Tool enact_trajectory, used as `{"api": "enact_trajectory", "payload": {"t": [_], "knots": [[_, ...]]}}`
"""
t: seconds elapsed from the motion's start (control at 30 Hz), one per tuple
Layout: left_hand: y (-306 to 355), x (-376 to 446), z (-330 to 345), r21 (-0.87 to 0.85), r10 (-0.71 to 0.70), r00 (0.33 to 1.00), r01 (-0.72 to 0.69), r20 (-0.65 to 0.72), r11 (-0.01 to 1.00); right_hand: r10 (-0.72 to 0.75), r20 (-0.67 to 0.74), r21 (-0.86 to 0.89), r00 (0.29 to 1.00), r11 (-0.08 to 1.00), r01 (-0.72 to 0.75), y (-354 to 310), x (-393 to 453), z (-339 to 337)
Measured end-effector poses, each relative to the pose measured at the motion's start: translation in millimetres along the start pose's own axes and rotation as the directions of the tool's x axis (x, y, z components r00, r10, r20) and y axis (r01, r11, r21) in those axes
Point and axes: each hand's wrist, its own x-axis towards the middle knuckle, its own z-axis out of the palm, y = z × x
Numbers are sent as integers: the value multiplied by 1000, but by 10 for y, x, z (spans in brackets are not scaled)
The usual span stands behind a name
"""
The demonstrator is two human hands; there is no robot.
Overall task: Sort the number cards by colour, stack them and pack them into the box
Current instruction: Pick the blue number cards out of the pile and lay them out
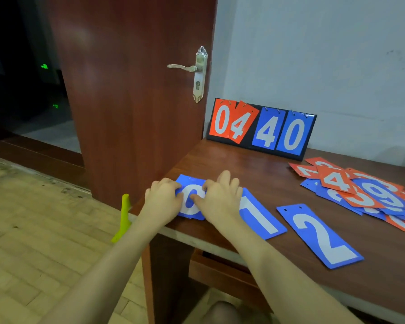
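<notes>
Sorting is the step in hand, judged from the head view: blue cards are being laid out in number order along the worktop (220, 157) front edge. Taking the scoreboard (262, 127) against the wall as landmark, the blue 0 card (189, 202) lies well in front of it and to its left, near the worktop's corner. Both hands are on that card: the left hand (163, 202) presses its left edge, the right hand (220, 197) covers its right side, fingers spread and flat on the card rather than clamped round it. The blue 1 card (260, 213) lies just right of the 0, partly under the right hand, and the blue 2 card (318, 235) lies further right, directly in front of the scoreboard. A mixed pile of red and blue cards (365, 190) sits right of the scoreboard's base. No box is in sight. Next, probably, a blue 3 must be picked from the pile, which calls for separating overlapping cards.
</notes>
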Motion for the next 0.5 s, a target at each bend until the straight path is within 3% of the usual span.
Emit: {"api": "enact_trajectory", "payload": {"t": [0.13,0.23,0.37,0.5], "knots": [[342,28,-9,51,122,978,-115,-168,992,-41,-89,151,995,987,54,340,20,-377],[1019,95,122,75,360,927,-354,-100,932,-9,-103,211,995,977,30,1001,35,-814],[1957,135,476,100,619,785,-618,33,780,216,-125,61,968,976,-210,2195,-53,-1177],[2690,152,880,35,695,708,-704,125,710,456,-262,-106,850,862,-495,3253,-156,-1396]]}}
